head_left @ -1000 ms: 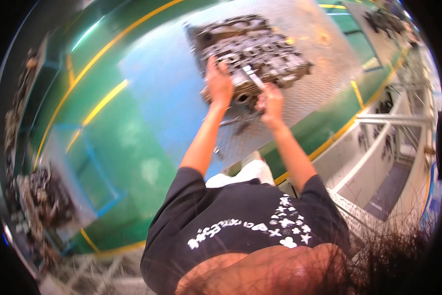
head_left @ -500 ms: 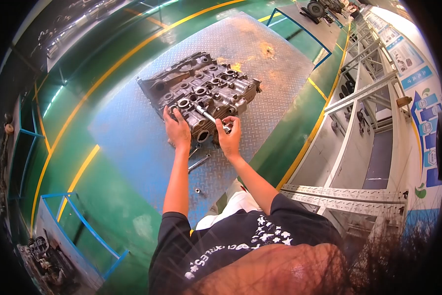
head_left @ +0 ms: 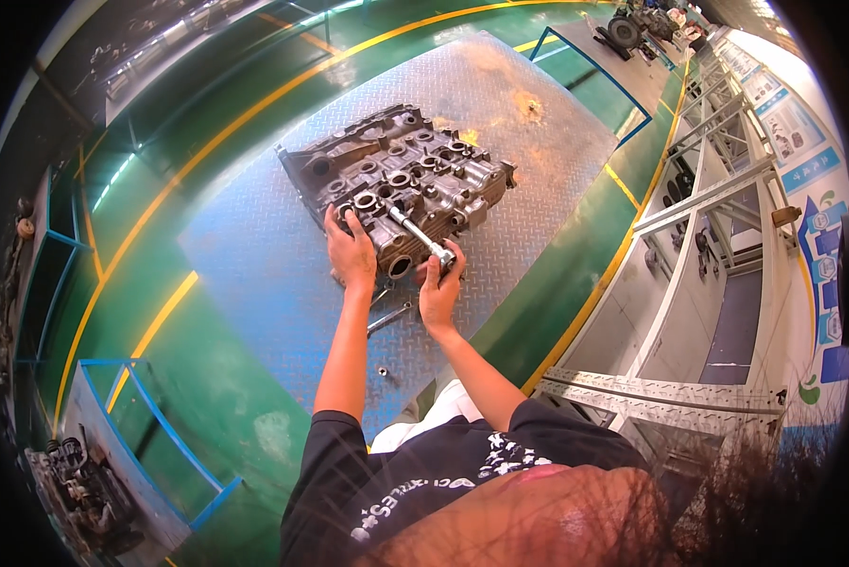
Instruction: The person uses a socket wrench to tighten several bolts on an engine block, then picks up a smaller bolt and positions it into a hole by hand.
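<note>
A grey metal engine cylinder head [head_left: 401,175] with several round bores lies on the checker plate platform [head_left: 254,274]. My left hand [head_left: 352,257] rests at its near left corner, fingers curled over the edge. In my right hand [head_left: 440,295], the thumb and fingers close round the near end of a chrome socket wrench [head_left: 418,233]. Its shaft slants up and left, and the far tip meets the casting beside a bore. The palm hides part of the grip. Near my left wrist lies a chrome wrench [head_left: 389,317], and closer to me a small socket [head_left: 383,372].
White metal racks [head_left: 670,312] run along the right. Blue rail frames stand at the lower left [head_left: 183,444] and the far right [head_left: 590,61]. Another engine part [head_left: 84,496] sits at the lower left. Yellow lines cross the green floor.
My right hand has slid lower around the socket wrench, so more of its near end shows. The whole view has shifted slightly. My left hand stays at the same corner.
</note>
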### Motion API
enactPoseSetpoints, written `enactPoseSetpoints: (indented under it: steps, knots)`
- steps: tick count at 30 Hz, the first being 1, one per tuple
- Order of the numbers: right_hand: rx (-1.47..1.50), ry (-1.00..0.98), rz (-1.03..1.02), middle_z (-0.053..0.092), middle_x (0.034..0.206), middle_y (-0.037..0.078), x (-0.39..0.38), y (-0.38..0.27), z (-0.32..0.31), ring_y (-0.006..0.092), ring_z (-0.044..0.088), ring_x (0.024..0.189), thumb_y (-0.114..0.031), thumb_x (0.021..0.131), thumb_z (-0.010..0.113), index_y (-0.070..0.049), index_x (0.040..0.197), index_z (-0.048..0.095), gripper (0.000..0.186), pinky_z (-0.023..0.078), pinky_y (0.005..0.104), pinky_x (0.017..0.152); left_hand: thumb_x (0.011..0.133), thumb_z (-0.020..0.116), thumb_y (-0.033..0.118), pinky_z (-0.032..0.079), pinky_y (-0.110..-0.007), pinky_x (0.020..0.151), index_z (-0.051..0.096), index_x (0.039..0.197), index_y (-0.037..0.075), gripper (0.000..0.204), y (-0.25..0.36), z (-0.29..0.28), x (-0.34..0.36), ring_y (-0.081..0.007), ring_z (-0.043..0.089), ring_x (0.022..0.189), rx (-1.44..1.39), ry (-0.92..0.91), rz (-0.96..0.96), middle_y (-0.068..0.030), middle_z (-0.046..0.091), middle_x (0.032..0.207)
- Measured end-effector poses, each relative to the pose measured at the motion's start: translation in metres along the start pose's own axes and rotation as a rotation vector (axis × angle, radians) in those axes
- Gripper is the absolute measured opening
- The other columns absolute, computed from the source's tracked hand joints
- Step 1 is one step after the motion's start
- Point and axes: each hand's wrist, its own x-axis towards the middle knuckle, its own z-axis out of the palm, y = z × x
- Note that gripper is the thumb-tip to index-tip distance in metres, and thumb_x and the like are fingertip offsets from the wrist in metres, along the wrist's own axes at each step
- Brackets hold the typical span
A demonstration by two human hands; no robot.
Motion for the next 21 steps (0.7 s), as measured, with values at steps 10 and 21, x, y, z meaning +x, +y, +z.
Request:
enactPoseSetpoints:
  steps: [10,21]
  knots:
    - [-0.255,-0.204,-0.344,0.065,0.087,0.01,0.022,0.004,-0.018,0.0198,0.061,0.068,-0.037,0.102,0.073,-0.009,0.128,0.061,0.04,0.052,0.0336,0.065,0.11,0.048,0.04,0.045,-0.05,0.109,0.051,0.146,-0.003,0.056,-0.015,-0.002,-0.003,-0.0472,0.059,0.129,0.021,0.012,0.004,-0.0284,0.061,0.142]
    - [-0.155,-0.132,-0.207,0.058,0.078,0.006,0.057,0.025,-0.021,0.0199,0.053,0.055,-0.041,0.108,0.059,-0.006,0.11,0.051,0.036,0.046,0.0376,0.054,0.108,0.052,0.038,0.05,-0.05,0.102,0.053,0.143,0.001,0.05,-0.019,0.008,0.008,-0.0453,0.065,0.12,0.031,0.092,0.06,-0.027,0.067,0.132]
